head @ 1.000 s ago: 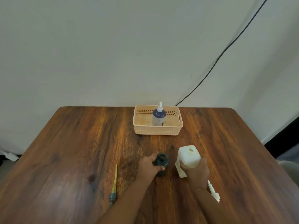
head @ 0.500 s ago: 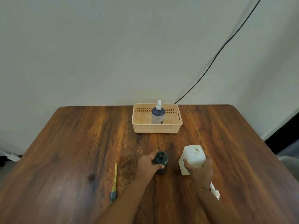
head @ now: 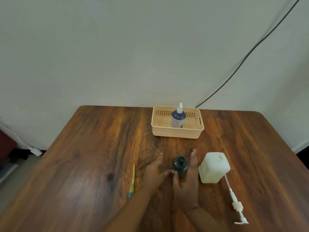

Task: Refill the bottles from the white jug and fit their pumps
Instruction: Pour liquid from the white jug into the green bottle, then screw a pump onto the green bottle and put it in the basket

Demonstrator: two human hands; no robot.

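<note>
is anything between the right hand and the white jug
Nothing visible stands in the way. The right hand lies open along the right side of the dark bottle, and the white jug stands upright right beside that hand, on its right.

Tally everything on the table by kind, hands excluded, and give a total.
Bottles: 2 (dark bottle, blue bottle)
Jugs: 1 (white jug)
Loose pumps: 2 (white pump, yellow pump)
Baskets: 1 (basket)
Total: 6
</note>
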